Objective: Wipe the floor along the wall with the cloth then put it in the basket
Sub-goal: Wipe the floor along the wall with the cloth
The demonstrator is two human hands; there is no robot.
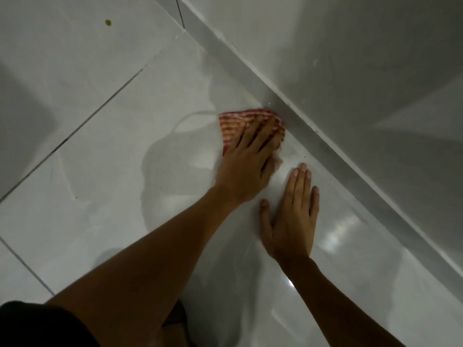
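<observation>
A red-and-white striped cloth [234, 123] lies bunched on the glossy grey floor tiles [120, 151], touching the skirting at the foot of the wall [313, 126]. My left hand [246, 169] presses down on the cloth with its fingers spread over it and gripping it. My right hand [292, 219] rests flat on the floor just right of the left hand, palm down, fingers together, holding nothing. No basket is in view.
The white wall [350, 58] runs diagonally from top centre to the right edge. Dark grout lines [100, 106] cross the tiles. A small yellow-green speck [108, 22] sits on the floor at the upper left. My dark sleeve [30, 324] fills the bottom-left corner.
</observation>
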